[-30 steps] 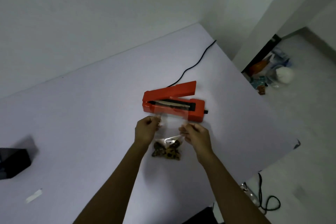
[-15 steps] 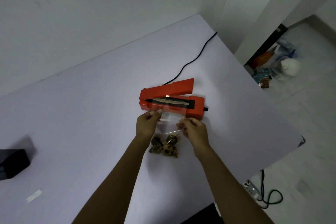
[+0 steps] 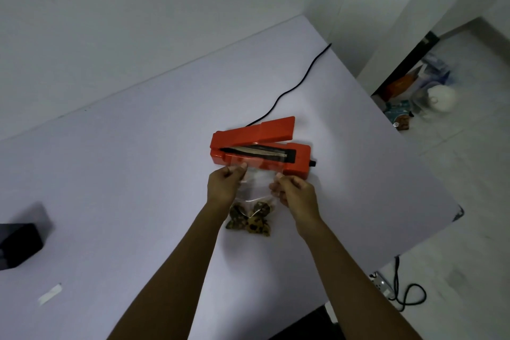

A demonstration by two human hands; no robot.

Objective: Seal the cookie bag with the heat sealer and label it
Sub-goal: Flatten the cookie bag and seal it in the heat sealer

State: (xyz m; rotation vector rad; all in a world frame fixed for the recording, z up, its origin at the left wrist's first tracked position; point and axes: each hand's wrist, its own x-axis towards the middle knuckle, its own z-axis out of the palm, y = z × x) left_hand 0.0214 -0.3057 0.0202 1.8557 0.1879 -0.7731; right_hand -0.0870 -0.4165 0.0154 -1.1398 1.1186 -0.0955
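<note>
A clear plastic cookie bag (image 3: 258, 183) lies on the white table (image 3: 124, 174), with several brown cookies (image 3: 249, 218) bunched at its near end. My left hand (image 3: 225, 186) pinches the bag's top left corner and my right hand (image 3: 294, 192) pinches its top right corner. The bag's open edge lies over the front of the red heat sealer (image 3: 260, 146), just short of the sealing strip. The sealer's lid stands raised, showing the strip.
A black power cord (image 3: 292, 88) runs from the sealer to the table's far corner. A small white label strip (image 3: 49, 294) lies near the front left edge, with a black box (image 3: 18, 246) beside it. A power strip (image 3: 382, 283) and clutter lie on the floor at the right.
Both hands have carried the bag's top edge forward from just short of the sealer onto the sealer's front. The cookies slid along with it.
</note>
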